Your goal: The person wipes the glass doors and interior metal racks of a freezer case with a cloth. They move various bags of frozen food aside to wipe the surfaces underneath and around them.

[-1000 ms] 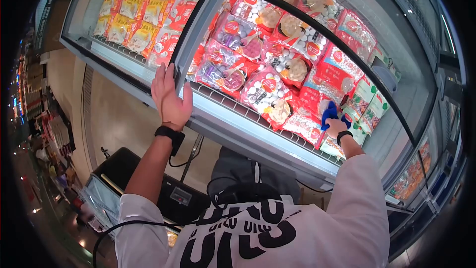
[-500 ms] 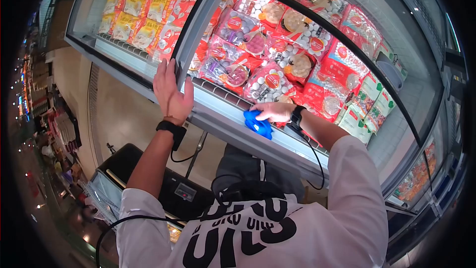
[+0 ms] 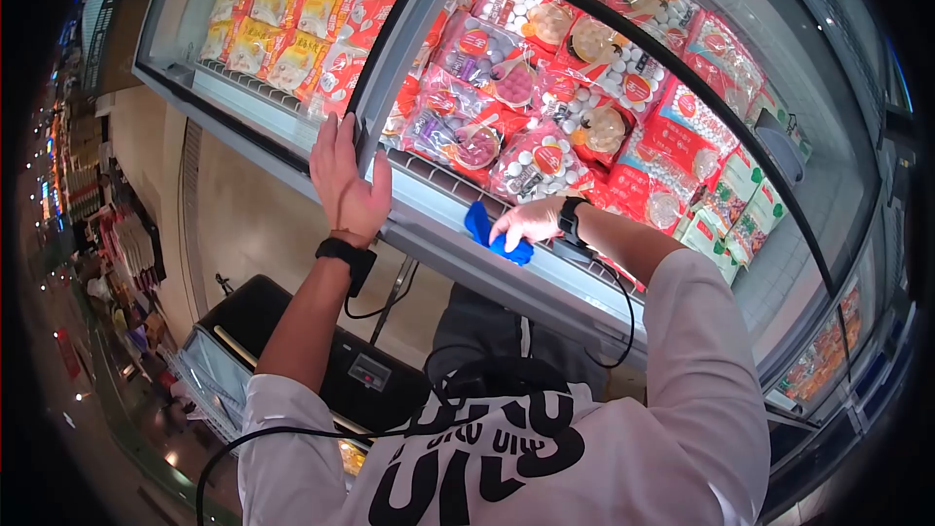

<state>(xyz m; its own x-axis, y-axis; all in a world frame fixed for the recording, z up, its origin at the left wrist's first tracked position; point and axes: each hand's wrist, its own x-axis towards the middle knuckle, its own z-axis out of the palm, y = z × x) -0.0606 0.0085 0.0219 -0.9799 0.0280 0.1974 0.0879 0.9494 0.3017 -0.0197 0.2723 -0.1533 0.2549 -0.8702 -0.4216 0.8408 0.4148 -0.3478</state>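
Note:
My right hand (image 3: pixel 532 220) presses a bunched blue cloth (image 3: pixel 478 223) against the pale inner ledge (image 3: pixel 421 198) of a chest freezer, its fingers closed on the cloth. Part of the cloth spreads out to the left of the fingers. My left hand (image 3: pixel 349 185) lies flat with fingers stretched out, its fingertips at the dark edge of the freezer's frame (image 3: pixel 375 107). It holds nothing. Just beyond the ledge, red and white bags of frozen balls (image 3: pixel 539 164) are piled inside the freezer.
Yellow and red food bags (image 3: pixel 297 3) fill the left compartment. A curved black lid edge (image 3: pixel 682 68) crosses the freezer. Green and white bags (image 3: pixel 726 200) lie at the right. A black case (image 3: pixel 336 360) stands below, and a black cable (image 3: pixel 628 317) hangs from my right wrist.
My right hand has shifted slightly, and the cloth has moved left along the ledge and changed shape. My left hand stays at the frame. The whole view has shifted a little.

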